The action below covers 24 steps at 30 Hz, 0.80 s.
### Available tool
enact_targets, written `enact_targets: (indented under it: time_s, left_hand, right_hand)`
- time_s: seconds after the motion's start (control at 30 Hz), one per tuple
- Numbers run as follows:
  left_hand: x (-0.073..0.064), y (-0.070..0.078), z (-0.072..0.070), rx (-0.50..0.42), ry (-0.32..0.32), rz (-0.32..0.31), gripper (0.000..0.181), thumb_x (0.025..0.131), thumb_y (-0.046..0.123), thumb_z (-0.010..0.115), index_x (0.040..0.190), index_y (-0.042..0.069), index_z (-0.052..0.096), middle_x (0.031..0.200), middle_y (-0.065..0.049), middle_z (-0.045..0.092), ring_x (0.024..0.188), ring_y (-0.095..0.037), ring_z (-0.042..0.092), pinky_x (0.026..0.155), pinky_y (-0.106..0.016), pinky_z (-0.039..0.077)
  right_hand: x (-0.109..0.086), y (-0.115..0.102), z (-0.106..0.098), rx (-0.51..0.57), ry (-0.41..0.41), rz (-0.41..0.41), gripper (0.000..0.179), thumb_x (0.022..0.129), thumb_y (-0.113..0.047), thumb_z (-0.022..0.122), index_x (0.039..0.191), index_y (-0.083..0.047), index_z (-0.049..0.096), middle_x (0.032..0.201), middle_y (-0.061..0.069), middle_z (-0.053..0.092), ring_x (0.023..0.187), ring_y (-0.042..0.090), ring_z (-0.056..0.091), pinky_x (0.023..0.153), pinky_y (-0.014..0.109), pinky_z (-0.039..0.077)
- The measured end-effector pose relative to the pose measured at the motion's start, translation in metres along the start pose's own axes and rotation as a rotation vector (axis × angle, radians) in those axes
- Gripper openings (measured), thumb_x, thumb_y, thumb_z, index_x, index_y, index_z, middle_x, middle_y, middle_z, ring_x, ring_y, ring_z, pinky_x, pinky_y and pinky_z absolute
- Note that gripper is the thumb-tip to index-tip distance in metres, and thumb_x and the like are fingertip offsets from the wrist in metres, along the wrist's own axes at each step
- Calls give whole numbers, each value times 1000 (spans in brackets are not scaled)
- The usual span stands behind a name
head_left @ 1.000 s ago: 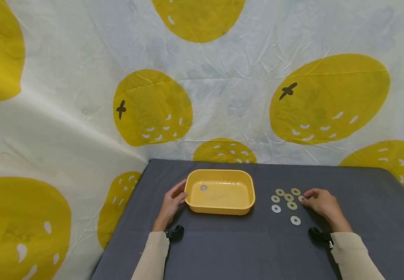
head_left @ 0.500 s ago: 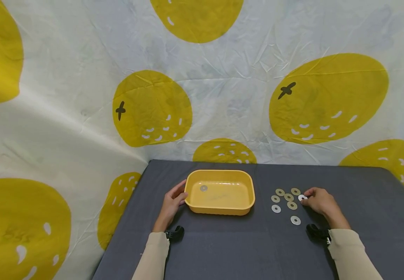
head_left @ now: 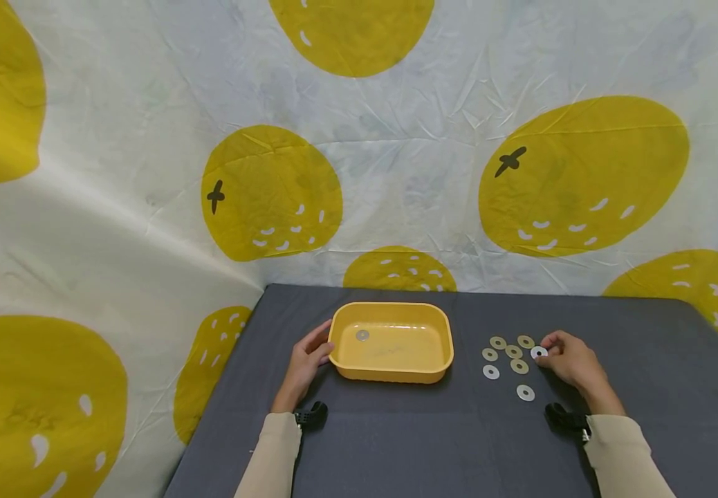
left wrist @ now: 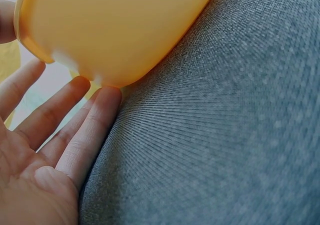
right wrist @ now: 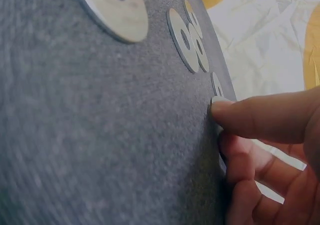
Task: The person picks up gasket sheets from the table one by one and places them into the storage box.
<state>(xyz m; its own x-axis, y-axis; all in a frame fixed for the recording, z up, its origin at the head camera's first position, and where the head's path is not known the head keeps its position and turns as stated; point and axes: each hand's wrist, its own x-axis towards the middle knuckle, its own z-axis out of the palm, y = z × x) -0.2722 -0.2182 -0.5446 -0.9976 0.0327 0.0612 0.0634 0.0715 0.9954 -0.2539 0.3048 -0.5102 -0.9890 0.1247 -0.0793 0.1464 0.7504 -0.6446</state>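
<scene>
A yellow plastic tub (head_left: 396, 377) stands on the grey cloth, with one washer (head_left: 358, 337) lying inside at its left. My left hand (head_left: 304, 360) holds the tub's left end. The thumb is at the rim and the fingers (left wrist: 82, 140) lie nearly straight against the outer wall. At the right, my right hand (head_left: 573, 361) pinches the edge of a silvery washer (head_left: 534, 350) between thumb and forefinger, low over the cloth. The other fingers are curled in. In the right wrist view, the thumb (right wrist: 260, 116) hides most of that washer.
Several flat washers, some silvery and some brass-toned, lie loosely grouped left of the right hand, one silvery washer (head_left: 520, 395) nearer the front. A lemon-print sheet (head_left: 409, 187) hangs behind the grey-covered table (head_left: 421, 449).
The right hand has shifted very slightly, and more of the silvery washer at its fingertips shows now, its edge turned up toward the view. The left hand and tub stay put.
</scene>
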Motion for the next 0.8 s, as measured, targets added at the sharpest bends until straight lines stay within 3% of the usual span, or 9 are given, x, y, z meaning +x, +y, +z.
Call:
enact_targets:
  time_s: [0.17, 0.47, 0.8]
  left_hand:
    - [-1, 1, -1, -9, -7, 7, 50, 100, 18, 67, 149, 21, 56, 142, -19, 61, 126, -38, 63, 91, -32, 61]
    - [-1, 1, -1, -11, -7, 9, 51, 99, 18, 69, 148, 21, 56, 141, -19, 63, 125, -37, 64, 89, -31, 61]
    - [-2, 1, -2, -5, -9, 7, 49, 100, 17, 67, 147, 25, 57, 138, -17, 64, 121, -34, 66, 89, -30, 61]
  right_hand:
    - [-2, 2, 1, 25, 6, -41, 33, 89, -17, 76, 111, 3, 61, 82, 6, 70, 74, 18, 57, 67, 31, 39]
    - [-4, 0, 1, 59, -17, -15, 36, 92, -13, 71, 123, 5, 64, 92, 12, 66, 79, 22, 57, 65, 31, 44]
    - [-7, 0, 1, 163, 9, 2, 42, 95, -14, 69, 131, 6, 61, 81, 5, 72, 71, 15, 62, 60, 30, 49]
